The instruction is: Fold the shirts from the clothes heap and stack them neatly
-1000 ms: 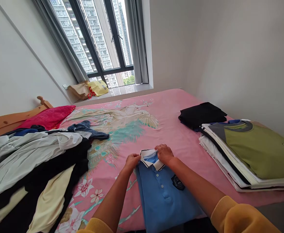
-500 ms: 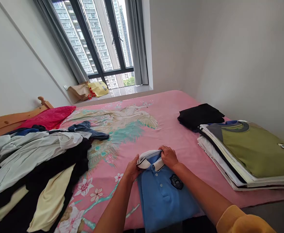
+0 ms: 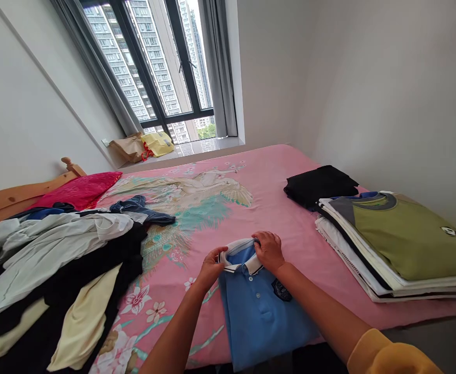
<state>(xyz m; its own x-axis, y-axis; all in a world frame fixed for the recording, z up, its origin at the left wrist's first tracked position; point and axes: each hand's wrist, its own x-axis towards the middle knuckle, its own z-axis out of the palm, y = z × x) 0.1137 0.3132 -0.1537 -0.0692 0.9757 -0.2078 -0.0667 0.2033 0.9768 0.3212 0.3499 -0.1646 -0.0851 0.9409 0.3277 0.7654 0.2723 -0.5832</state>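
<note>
A folded blue polo shirt [image 3: 261,317] with a white collar and a dark chest badge lies on the pink bedsheet [image 3: 251,176] at the near edge of the bed. My left hand [image 3: 210,269] pinches the left side of the collar. My right hand [image 3: 269,251] is closed on the collar's right side. Both forearms reach in from the bottom of the view, with yellow sleeves pushed up.
A heap of unfolded clothes [image 3: 56,259] covers the left of the bed by a red pillow [image 3: 77,188]. On the right sits a stack of folded shirts [image 3: 399,241] with an olive one on top, and a folded black garment [image 3: 319,184]. Bags [image 3: 144,145] rest on the window sill.
Both hands have stayed on the collar and shaped it: it was flat a second ago, then lifted, and now stands rounded. The shirt sits about where it was.
</note>
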